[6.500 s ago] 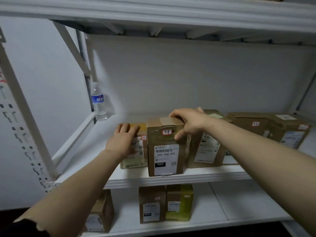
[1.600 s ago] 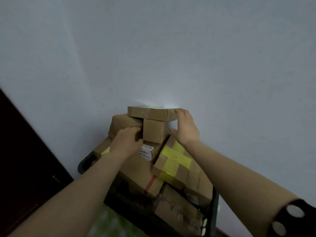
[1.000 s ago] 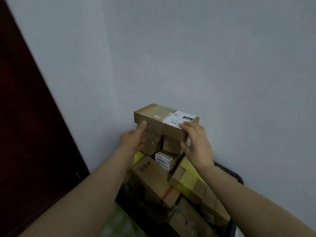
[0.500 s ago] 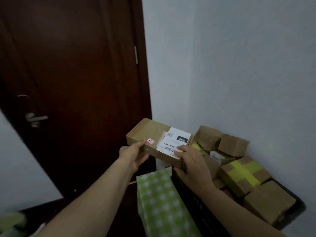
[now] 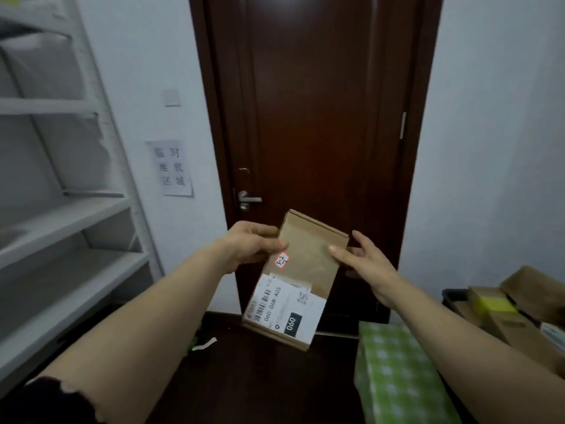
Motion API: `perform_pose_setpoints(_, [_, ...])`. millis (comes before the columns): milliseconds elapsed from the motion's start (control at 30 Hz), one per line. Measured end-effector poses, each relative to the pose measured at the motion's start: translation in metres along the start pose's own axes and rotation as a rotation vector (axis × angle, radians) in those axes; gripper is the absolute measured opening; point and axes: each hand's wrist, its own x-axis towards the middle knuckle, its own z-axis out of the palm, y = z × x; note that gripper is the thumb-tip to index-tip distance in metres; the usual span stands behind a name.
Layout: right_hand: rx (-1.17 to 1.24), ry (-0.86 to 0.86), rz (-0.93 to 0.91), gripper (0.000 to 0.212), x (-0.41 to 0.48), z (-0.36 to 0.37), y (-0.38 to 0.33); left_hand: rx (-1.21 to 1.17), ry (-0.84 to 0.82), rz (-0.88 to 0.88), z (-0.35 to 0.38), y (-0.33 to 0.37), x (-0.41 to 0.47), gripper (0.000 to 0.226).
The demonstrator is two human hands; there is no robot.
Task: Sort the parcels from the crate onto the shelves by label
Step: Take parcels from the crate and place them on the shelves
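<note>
While the left hand (image 5: 250, 246) grips it, the parcel (image 5: 305, 267) has turned endwise.

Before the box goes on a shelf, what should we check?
1. Left hand grips the parcel: ok.
2. Right hand grips too: not ok, its fingers are straight and only touch.
3. White label readable: ok, it says 060.
4. Red-edged sticker readable: cannot tell, too small.
5. Matching spot on the shelves: cannot tell, no shelf marks show.
</note>
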Motion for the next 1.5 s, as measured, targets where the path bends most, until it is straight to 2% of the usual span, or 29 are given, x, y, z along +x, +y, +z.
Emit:
perform_pose_setpoints(33, [0.092, -0.057, 0.016, 0.097, -0.002, 0.017, -0.005, 0.004, 0.015, 0.003, -0.016, -0.003, -0.009, 0.055])
perform_pose_setpoints(100, [0.219, -0.133, 0.012, 0.081, -0.003, 0.042, -0.009, 0.009, 0.030, 0.018, -0.036, -0.007, -0.020, 0.061])
perform_pose_setpoints(200, [0.332, -0.101, -0.049, 0.043, 0.000, 0.088, -0.012, 0.022, 0.142, 0.063, -0.077, -0.023, -0.036, 0.076])
perform_pose_setpoints(233, [0.391, -0.077, -0.051, 0.036, 0.000, 0.101, -0.013, 0.028, 0.193, 0.053, -0.090, -0.030, -0.042, 0.085])
perform_pose_setpoints(367, [0.485, -0.027, -0.039, 0.040, 0.006, 0.141, -0.010, -0.092, 0.486, -0.021, -0.137, -0.070, -0.072, 0.123])
perform_pose_setpoints(400, [0.499, -0.022, -0.037, 0.041, 0.008, 0.149, -0.009, -0.161, 0.527, -0.037, -0.148, -0.078, -0.079, 0.116])
perform_pose_setpoints(467, [0.555, -0.048, -0.033, 0.041, 0.009, 0.168, -0.008, -0.234, 0.475, -0.083, -0.165, -0.090, -0.096, 0.092])
perform_pose_setpoints(533, [0.574, -0.087, -0.023, 0.041, 0.005, 0.187, -0.010, -0.216, 0.379, -0.134, -0.176, -0.102, -0.108, 0.096])
perform_pose_setpoints(633, [0.570, -0.136, 0.003, 0.042, -0.003, 0.211, -0.010, -0.230, 0.393, -0.098, -0.185, -0.111, -0.121, 0.048])
perform_pose_setpoints(700, [0.579, -0.181, 0.025, 0.043, -0.006, 0.223, -0.008, -0.262, 0.444, -0.091, -0.192, -0.117, -0.128, 0.035])
perform_pose_setpoints(900, [0.523, -0.251, 0.081, 0.045, -0.005, 0.250, -0.001, -0.312, 0.525, -0.069, -0.215, -0.132, -0.143, 0.030])
perform_pose_setpoints(1100, [0.263, -0.280, 0.015, 0.037, -0.004, 0.265, 0.011, -0.310, 0.570, -0.090, -0.228, -0.149, -0.154, 0.030])
perform_pose_setpoints(1500, [0.162, -0.385, 0.036, 0.040, -0.012, 0.309, 0.016, -0.332, 0.672, -0.128, -0.248, -0.166, -0.187, 0.019])
